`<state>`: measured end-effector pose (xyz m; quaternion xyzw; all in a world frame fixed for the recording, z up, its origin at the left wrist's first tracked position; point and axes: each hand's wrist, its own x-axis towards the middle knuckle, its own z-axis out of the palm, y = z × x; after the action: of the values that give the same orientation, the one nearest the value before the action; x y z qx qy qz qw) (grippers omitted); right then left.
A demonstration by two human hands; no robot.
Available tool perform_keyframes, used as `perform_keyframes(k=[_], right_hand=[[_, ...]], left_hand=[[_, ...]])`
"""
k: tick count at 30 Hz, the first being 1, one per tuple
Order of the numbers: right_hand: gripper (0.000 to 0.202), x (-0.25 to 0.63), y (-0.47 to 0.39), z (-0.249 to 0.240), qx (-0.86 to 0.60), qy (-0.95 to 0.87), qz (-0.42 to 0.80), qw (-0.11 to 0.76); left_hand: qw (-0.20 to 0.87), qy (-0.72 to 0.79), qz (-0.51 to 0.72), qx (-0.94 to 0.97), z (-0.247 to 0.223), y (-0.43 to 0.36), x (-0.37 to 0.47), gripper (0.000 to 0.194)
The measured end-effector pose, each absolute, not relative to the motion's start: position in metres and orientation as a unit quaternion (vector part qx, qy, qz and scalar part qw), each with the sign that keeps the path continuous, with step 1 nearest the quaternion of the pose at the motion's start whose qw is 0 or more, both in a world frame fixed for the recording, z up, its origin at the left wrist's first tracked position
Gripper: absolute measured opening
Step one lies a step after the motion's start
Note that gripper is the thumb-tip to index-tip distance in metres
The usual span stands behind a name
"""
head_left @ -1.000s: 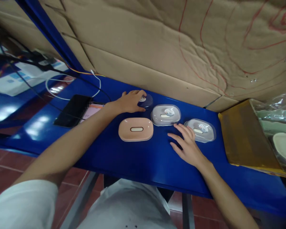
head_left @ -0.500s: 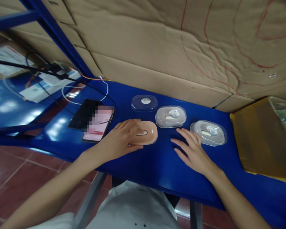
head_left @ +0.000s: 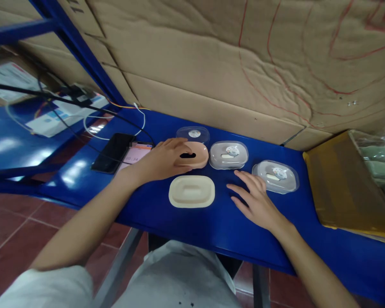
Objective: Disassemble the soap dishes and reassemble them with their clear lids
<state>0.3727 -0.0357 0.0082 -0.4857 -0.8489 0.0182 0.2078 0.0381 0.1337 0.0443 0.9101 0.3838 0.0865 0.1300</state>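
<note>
My left hand (head_left: pixel 165 158) is closed on the left end of a peach oval lid (head_left: pixel 200 155) with a dark slot in its top. In front of it a cream oval dish (head_left: pixel 192 204) with a raised bar in the middle lies uncovered on the blue table. My right hand (head_left: pixel 253 196) rests with fingers spread, holding nothing, to the right of the dish. Beyond its fingers are a grey oval box under a clear cover (head_left: pixel 228 155) and a second such covered box (head_left: pixel 280 177). Partly behind the peach lid is a clear plastic cover (head_left: pixel 192 133) with a round sticker.
Two phones, a dark one (head_left: pixel 112 152) and a lit one (head_left: pixel 136 153), lie at left with cables (head_left: pixel 144 124) nearby. A taped cardboard box (head_left: pixel 346 184) with wrapped items stands at right. A cardboard sheet (head_left: pixel 192 68) walls the back of the blue table (head_left: pixel 211 233).
My left hand has taken the peach lid off the cream dish and moved it away from me, towards the clear cover. My right hand has stayed nearly still.
</note>
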Motion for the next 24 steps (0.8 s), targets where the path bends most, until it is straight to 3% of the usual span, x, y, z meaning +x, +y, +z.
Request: perform_keyframes(k=[10,17,24], right_hand=[[0.051,0.385,0.009,0.043,-0.513,-0.834,0.006,0.203],[0.1,0.376,0.087,0.066,-0.544,-0.827,0.132,0.059],[0.085,0.395,0.086,0.091,-0.536,-0.813,0.223,0.05]], left_hand=[[0.158,0.345,0.051,0.924,0.043,0.138,0.044,0.052],[0.122,0.252,0.139,0.95,0.053,0.111,0.072,0.03],[0.079,0.183,0.17,0.965,0.049,0.099,0.079,0.029]])
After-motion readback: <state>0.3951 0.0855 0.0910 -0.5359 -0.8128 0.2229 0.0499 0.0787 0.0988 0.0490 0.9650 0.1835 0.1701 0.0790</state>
